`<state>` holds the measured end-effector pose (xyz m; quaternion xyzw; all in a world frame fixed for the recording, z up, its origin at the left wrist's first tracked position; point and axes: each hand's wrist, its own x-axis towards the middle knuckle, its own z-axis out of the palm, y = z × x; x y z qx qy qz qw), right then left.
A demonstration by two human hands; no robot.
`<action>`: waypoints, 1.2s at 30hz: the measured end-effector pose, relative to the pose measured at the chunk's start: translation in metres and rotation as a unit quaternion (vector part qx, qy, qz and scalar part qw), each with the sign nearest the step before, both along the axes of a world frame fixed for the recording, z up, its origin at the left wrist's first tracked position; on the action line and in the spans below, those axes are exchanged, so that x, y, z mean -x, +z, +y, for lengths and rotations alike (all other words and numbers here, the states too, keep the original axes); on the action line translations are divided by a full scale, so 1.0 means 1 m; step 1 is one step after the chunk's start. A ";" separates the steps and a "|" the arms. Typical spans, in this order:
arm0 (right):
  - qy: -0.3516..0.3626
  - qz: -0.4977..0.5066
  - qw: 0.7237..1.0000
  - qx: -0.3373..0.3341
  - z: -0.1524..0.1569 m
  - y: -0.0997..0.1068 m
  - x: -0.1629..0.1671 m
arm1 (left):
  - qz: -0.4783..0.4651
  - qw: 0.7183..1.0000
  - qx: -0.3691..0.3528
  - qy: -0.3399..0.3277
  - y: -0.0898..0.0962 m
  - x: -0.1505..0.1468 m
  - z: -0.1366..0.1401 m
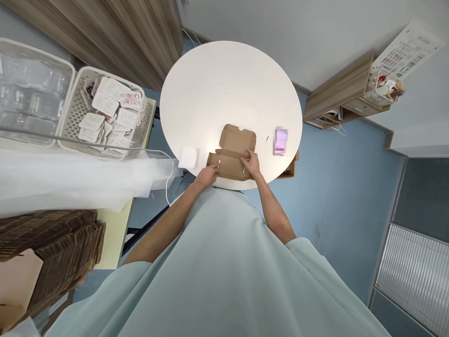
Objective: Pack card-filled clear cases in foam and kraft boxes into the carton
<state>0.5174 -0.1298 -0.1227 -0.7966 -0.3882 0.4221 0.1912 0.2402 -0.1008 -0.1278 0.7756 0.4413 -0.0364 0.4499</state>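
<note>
A brown cardboard box (pixel 237 140), unfolded with its lid laid back, lies near the close edge of the round white table (pixel 224 70). At the box's left front corner, my left hand (pixel 206 176) grips the side, fingertips over the edge. My right hand (pixel 252 164) holds the box's right side, its thumb and fingers bent around the small side flap. Just left of the box is a white, soft-looking square packet (pixel 189 157). Farther right on the table lies a pixelated pink-purple rectangle (pixel 280 141).
To the left stand a white basket of carded small items (pixel 66 122) and a bin of clear plastic containers (pixel 72 77). White sheeting (pixel 77 180) and stacked flat cardboard (pixel 70 248) lie nearer me. A white cable (pixel 168 187) hangs between. A wooden cabinet (pixel 340 91) stands right.
</note>
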 end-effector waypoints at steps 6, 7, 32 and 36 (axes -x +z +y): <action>0.066 0.028 0.997 -0.016 -0.038 0.008 0.021 | 0.008 0.994 0.000 0.111 0.006 -0.004 0.001; 0.090 0.019 0.996 -0.007 -0.044 0.010 0.026 | 0.013 0.991 -0.003 0.129 0.007 -0.005 0.001; 0.188 -0.070 0.979 0.038 -0.040 0.009 0.023 | 0.164 0.963 -0.076 0.199 0.034 0.006 0.013; 0.196 -0.071 0.978 0.024 -0.037 0.010 0.020 | 0.152 0.964 -0.057 0.209 0.032 0.006 0.021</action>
